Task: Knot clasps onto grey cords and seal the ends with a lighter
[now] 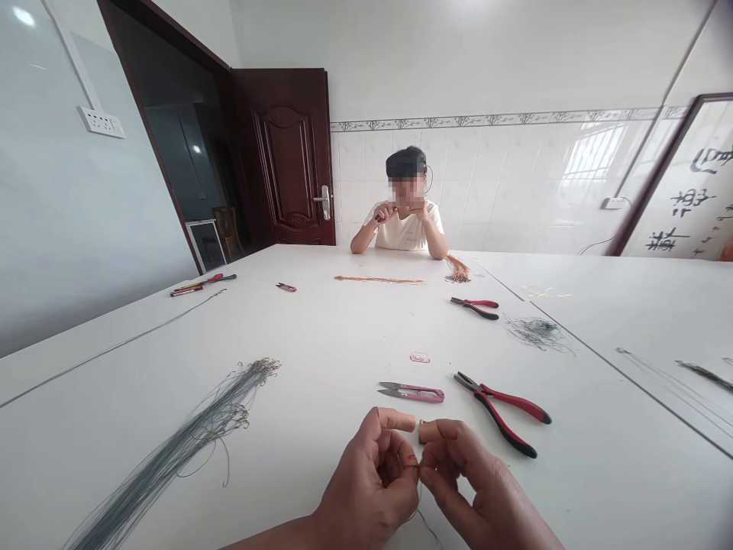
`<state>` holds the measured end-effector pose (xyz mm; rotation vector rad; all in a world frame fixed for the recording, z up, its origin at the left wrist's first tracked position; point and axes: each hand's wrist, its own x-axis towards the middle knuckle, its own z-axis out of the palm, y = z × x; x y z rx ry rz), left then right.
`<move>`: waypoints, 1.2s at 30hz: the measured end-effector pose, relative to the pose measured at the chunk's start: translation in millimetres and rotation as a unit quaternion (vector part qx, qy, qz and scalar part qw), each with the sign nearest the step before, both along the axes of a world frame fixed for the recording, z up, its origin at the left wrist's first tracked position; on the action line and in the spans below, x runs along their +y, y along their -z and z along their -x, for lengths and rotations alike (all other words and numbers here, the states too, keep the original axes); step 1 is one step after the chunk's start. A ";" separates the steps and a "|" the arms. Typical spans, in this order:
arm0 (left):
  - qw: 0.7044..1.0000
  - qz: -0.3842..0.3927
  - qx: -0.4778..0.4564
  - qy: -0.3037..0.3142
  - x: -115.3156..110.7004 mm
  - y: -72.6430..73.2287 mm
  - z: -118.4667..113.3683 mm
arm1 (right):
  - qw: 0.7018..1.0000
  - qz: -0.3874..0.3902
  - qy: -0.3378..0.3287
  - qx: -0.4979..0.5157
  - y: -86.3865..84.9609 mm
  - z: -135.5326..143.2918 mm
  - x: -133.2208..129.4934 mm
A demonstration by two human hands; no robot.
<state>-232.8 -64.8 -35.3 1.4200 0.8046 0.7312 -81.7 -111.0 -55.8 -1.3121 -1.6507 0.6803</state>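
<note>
My left hand (378, 485) and my right hand (473, 477) meet low in the middle of the view, fingertips nearly touching. Both pinch a thin grey-green cord (428, 527), whose free end trails down between the wrists. The exact spot they grip is mostly hidden by the fingers. By my right index fingertip shows a small brownish piece (422, 431), too small to name. Just beyond the hands lie pink-handled thread snips (415, 392), and pliers (504, 409) with red and black handles rest to their right.
A bundle of grey-green cords with hooked ends (211, 435) lies at left. Farther off are smaller pliers (475, 307), a tangle of cord (538, 331), orange cords (378, 279) and small snips (286, 287). A person (406, 221) sits across the white table (321, 336), hands raised.
</note>
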 end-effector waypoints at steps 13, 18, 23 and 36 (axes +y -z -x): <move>1.000 0.007 0.004 -0.016 -0.8 -2.8 -1.0 | 0.998 -0.061 -0.002 -0.013 -0.4 1.0 3.3; 1.000 0.012 0.006 -0.019 -0.8 -5.0 0.3 | 0.999 -0.048 -0.014 0.013 -2.2 0.2 3.2; 1.000 0.024 -0.002 -0.020 -0.6 -5.9 0.8 | 0.999 -0.031 -0.007 0.025 -2.9 -0.2 3.9; 0.999 0.022 -0.018 -0.035 2.4 2.9 -0.3 | 0.998 -0.012 -0.011 0.059 -1.4 2.7 4.5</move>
